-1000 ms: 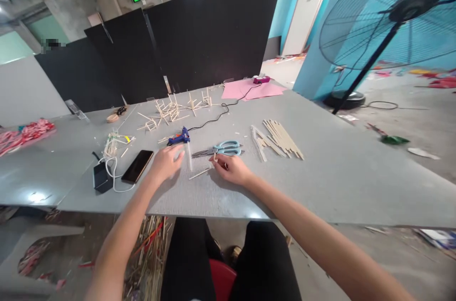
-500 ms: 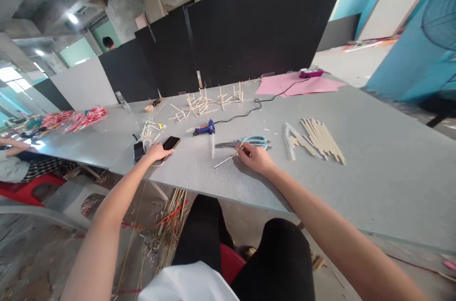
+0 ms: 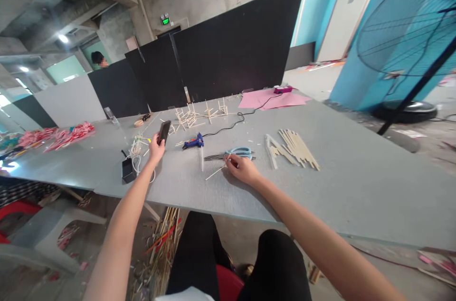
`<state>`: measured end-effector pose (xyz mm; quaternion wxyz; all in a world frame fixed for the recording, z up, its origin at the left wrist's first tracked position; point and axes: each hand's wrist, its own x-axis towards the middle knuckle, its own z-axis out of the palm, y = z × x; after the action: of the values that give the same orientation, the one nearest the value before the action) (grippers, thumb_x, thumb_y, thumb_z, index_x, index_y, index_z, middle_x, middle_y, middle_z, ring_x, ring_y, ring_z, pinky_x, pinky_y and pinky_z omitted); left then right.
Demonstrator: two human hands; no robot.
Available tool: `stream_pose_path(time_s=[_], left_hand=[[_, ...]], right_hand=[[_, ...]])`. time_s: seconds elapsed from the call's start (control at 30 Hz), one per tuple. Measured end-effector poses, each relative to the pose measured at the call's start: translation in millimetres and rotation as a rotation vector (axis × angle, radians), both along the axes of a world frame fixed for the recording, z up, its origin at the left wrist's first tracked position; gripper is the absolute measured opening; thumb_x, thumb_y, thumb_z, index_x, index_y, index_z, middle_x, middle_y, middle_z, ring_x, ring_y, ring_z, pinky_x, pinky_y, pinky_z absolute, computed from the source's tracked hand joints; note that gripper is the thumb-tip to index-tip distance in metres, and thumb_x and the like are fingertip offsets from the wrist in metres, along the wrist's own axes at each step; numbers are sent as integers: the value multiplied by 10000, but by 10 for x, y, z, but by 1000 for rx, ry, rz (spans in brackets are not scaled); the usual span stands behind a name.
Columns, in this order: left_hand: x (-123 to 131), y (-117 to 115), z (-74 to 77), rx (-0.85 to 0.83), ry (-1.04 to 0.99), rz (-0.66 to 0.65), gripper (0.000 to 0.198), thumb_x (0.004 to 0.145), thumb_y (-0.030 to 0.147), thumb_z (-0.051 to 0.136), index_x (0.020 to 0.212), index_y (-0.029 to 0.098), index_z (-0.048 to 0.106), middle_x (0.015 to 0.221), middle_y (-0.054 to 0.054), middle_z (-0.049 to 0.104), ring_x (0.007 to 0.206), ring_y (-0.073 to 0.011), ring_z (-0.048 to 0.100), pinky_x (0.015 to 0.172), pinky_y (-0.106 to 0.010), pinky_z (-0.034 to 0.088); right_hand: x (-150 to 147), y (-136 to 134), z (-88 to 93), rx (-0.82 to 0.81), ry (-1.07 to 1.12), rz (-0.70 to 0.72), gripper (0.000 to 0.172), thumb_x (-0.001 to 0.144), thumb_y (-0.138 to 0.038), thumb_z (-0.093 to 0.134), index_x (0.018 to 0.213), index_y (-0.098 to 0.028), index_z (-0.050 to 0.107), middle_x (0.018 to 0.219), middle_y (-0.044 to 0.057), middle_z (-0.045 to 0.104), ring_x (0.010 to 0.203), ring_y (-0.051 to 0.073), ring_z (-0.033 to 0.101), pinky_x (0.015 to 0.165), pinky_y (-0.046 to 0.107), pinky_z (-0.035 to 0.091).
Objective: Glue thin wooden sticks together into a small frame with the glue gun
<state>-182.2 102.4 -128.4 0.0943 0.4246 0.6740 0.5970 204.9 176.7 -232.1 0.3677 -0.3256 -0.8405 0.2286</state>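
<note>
My left hand (image 3: 156, 148) is closed round a dark smartphone (image 3: 164, 132), tilted up off the table. My right hand (image 3: 242, 168) rests on the tabletop, its fingers pinching a thin pale stick (image 3: 214, 174) that points to the lower left. Just behind those fingers lie scissors with light blue handles (image 3: 241, 151), partly hidden by the hand. A blue glue gun (image 3: 194, 141) rests left of the scissors, with a clear glue stick (image 3: 202, 159) beneath its front end.
Small stick frames (image 3: 188, 116) stand at the back. Cut pale sticks (image 3: 297, 149) lie to the right beside clear glue sticks (image 3: 271, 151). A black box (image 3: 128, 169) with white cable sits at left. Pink paper (image 3: 263, 99) and a purple power strip (image 3: 283, 89) lie at the far edge.
My left hand has gripped the phone and raised it from the table, moving it away from me. My right hand keeps its pinch on the stick. The view has turned right.
</note>
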Motion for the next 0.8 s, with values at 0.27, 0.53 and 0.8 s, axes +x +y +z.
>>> stream_pose_path(time_s=[0.27, 0.53, 0.8], left_hand=[[282, 516, 160, 330, -696, -415, 378, 885, 213, 618, 1253, 131, 626, 1224, -147, 724, 1147, -248, 713, 998, -389, 583], [862, 720, -174, 8, -931, -790, 365, 899, 432, 779, 1031, 101, 698, 849, -108, 730, 706, -233, 724, 688, -375, 624], [1549, 283, -339, -218, -905, -1065, 639, 803, 562, 863, 1247, 132, 702, 1021, -125, 768, 836, -280, 776, 806, -410, 637]], right_hand=[[-7, 91, 13, -7, 21, -31, 316, 1001, -399, 450, 971, -195, 690, 661, 17, 636, 575, 162, 539, 600, 273, 315], [-1, 188, 25, -7, 15, -104, 321, 1012, -392, 436, 1004, -190, 685, 658, 2, 615, 583, 150, 552, 611, 255, 353], [-130, 114, 116, -4, -86, -252, 324, 1013, -425, 506, 854, -190, 662, 623, 2, 558, 572, 150, 478, 622, 279, 301]])
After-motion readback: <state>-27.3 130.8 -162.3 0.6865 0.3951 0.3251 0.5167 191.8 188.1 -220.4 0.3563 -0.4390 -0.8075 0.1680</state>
